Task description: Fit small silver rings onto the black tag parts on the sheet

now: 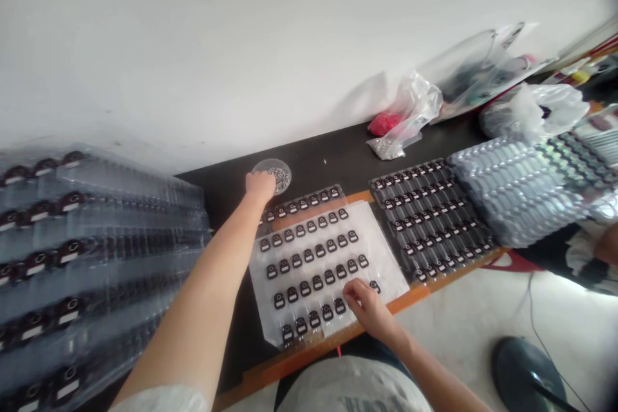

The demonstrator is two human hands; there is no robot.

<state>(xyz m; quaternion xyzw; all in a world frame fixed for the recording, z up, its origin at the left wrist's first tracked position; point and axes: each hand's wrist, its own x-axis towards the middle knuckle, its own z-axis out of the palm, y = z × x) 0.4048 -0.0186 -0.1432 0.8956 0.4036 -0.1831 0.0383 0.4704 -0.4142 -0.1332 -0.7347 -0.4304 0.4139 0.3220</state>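
Note:
My left hand [261, 186] reaches to a round clear dish [273, 161] of small shiny metal parts [280, 178]. Its fingers are curled closed at the dish's near left side, and their tips are hidden. Over the front right of a clear plastic tray [309, 280], my right hand [367, 306] has its fingers pinched together. Whatever is between them is too small to make out. Rows of small black pieces [317, 282], each with a ring and a pale label, sit in this tray, which lies on a white sheet [393, 270].
A tall stack of filled trays [120, 238] stands at the left. To the right are another filled tray [432, 219] and a stack of clear trays [516, 187]. Bags with red [385, 123] and metal parts [386, 148] lie by the wall. Part of another person [606, 248] shows far right.

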